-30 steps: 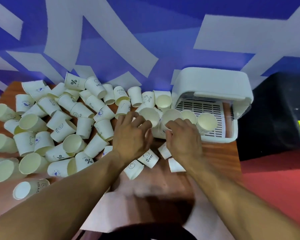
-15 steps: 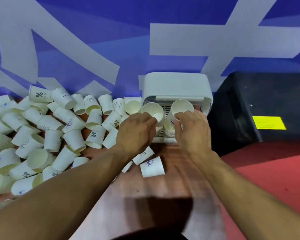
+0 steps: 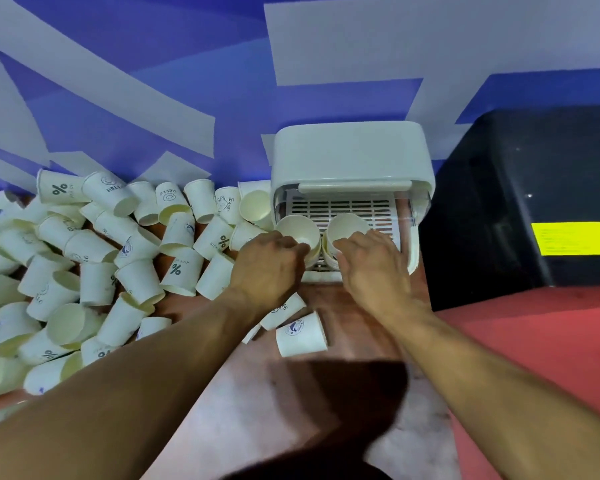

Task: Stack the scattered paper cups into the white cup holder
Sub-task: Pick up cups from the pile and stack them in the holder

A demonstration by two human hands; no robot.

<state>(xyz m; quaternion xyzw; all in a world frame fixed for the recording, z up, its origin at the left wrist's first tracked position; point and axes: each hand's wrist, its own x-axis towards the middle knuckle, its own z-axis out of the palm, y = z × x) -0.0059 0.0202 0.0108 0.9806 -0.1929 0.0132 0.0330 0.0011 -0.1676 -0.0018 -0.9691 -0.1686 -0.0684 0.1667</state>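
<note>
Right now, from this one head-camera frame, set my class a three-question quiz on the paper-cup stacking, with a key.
1. True or false: the left hand grips the left stack of white paper cups and the right hand grips the right stack, both at the open front of the white plastic cup holder.
2. The heap of scattered white paper cups lies: (A) left of the holder, (B) on top of it, (C) on the red floor.
3. Fill the gap: the big black box right of the holder bears a ____ rectangular label.
Key: 1 true; 2 A; 3 yellow.
</note>
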